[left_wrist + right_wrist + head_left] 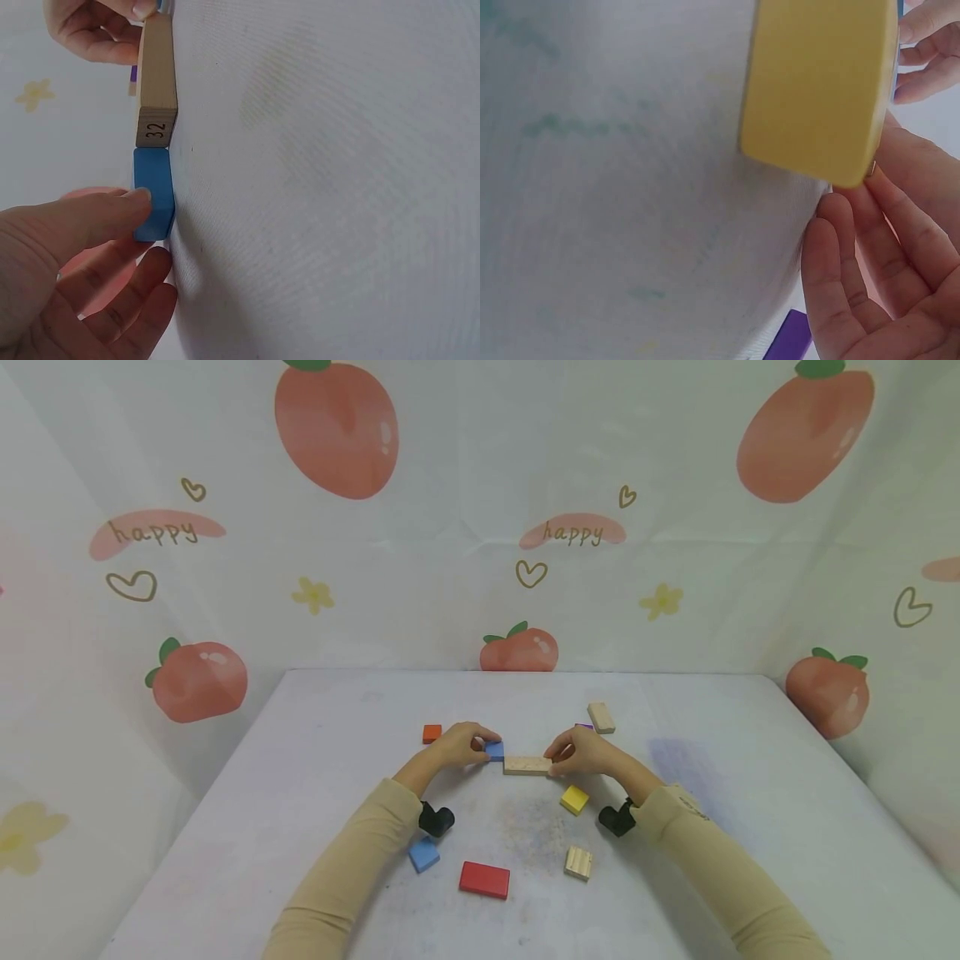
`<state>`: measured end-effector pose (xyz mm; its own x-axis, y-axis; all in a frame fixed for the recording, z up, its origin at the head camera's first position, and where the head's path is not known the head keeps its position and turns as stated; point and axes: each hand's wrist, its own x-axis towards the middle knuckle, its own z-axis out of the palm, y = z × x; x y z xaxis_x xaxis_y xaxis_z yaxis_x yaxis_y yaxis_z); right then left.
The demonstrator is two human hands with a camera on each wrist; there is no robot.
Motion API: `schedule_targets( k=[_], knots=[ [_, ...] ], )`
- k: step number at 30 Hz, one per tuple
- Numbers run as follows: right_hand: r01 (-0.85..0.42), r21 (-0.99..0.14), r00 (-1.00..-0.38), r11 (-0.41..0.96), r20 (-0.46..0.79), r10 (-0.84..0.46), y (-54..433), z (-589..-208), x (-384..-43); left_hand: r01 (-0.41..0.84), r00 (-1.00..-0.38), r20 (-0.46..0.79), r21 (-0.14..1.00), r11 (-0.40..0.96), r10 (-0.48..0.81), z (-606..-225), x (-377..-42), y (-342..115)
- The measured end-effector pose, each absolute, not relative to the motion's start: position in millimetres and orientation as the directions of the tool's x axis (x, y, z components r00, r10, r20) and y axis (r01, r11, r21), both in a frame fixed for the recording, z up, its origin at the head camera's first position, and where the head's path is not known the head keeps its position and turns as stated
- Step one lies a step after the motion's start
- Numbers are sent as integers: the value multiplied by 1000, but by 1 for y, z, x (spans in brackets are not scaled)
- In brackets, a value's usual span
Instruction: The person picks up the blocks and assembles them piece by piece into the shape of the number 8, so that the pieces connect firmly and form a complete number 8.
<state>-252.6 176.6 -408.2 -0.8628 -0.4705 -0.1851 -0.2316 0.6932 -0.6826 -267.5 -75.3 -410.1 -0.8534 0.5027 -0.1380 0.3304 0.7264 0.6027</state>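
Note:
In the head view my left hand [459, 745] pinches a small blue block [494, 751]. That block meets the left end of a long plain wooden block [527, 766], which lies on the table. The wood's near end shows the number 32 in the left wrist view, where the thumb lies on the blue block [154, 191]. At the wood's right end, my right hand [583, 752] holds on with thumb and fingertips. A sliver of blue shows beside that thumb; what it belongs to is hidden. A yellow block [817, 90] blocks part of the right wrist view.
An orange block [432, 733] lies behind the left hand. A purple block [584, 725] and another wooden block [602, 717] lie behind the right. Closer in are a yellow block [574, 799], a blue block [424, 854], a red block [484, 880] and a ridged wooden block [578, 863].

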Motion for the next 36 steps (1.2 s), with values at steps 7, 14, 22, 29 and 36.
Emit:
schedule_targets(
  k=[7, 14, 22, 29, 36],
  knots=[
    [-236, -679, -865, 695, -179, -469, 176, -408, -251, 330, -853, -141, 600, 729, 502, -411, -268, -75],
    [-226, -676, -866, 702, -190, -462, 176, -407, -251, 334, -856, -132, 598, 729, 501, -411, -267, -75],
    [-227, -678, -866, 700, -189, -464, 177, -407, -252, 342, -855, -123, 594, 728, 503, -409, -265, -76],
    [-223, -679, -865, 700, -194, -463, 177, -407, -252, 325, -856, -140, 602, 729, 497, -409, -265, -75],
    [-227, -681, -863, 696, -191, -468, 177, -408, -253, 330, -857, -136, 596, 732, 497, -408, -266, -76]
  ],
)
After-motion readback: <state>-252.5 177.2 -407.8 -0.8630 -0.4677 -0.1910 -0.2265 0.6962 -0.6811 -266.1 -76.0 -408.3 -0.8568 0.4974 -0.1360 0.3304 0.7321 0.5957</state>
